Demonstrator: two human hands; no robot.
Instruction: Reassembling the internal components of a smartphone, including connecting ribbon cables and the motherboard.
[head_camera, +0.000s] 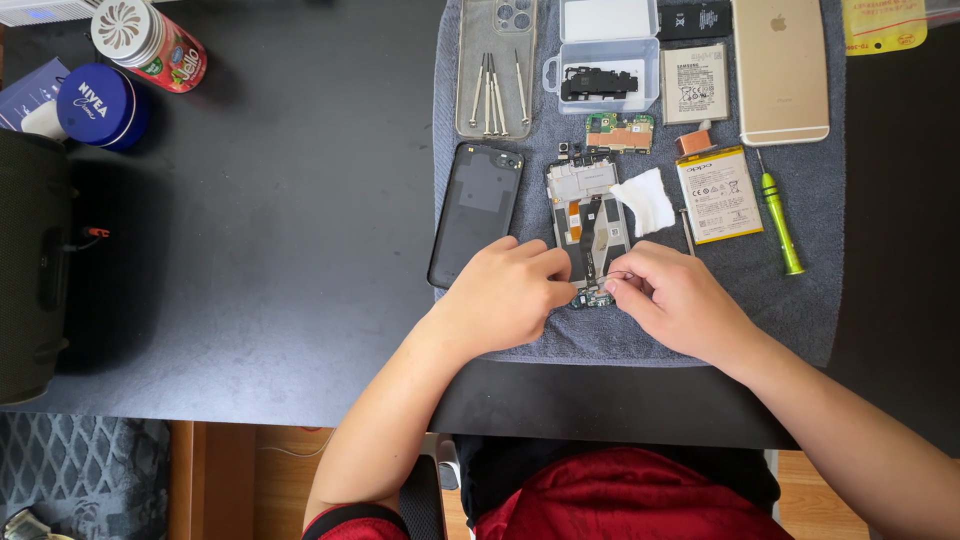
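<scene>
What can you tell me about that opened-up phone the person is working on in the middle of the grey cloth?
The opened phone body lies flat, back cover off, on the grey towel. A silvery metal plate sits near its top, with orange and black flex strips down the middle. A white folded wipe overlaps its right edge. The left hand and right hand pinch at its lower end.

Green screwdriver (781, 223), gold phone (780, 70), blue tin (100, 105), black back cover (477, 211).

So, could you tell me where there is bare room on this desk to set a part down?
The black desk lies bare between the black back cover and the blue tin. The grey towel is crowded, except below the green screwdriver.
</scene>
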